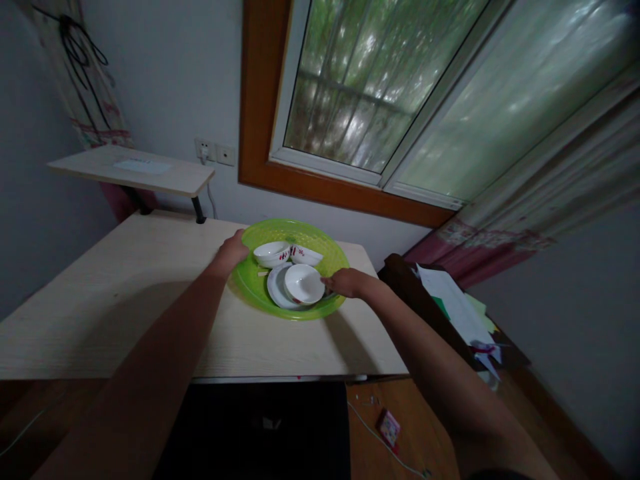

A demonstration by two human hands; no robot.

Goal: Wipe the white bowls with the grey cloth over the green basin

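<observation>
A light green plastic basin rests on the pale wooden table. My left hand is closed on the basin's left rim. Inside it, a white bowl sits tilted over a white plate. My right hand reaches over the basin's right side, its fingers closed at the right rim of that bowl; the fingertips are partly hidden. Farther back in the basin lie a white bowl with red patterns and a second patterned white dish, tipped on its side. A small pale piece shows left of the plate.
A raised shelf with black legs stands at the table's back left. Behind are wall sockets and a window. Papers lie on a dark surface at the right. Below are a black seat and a white cable.
</observation>
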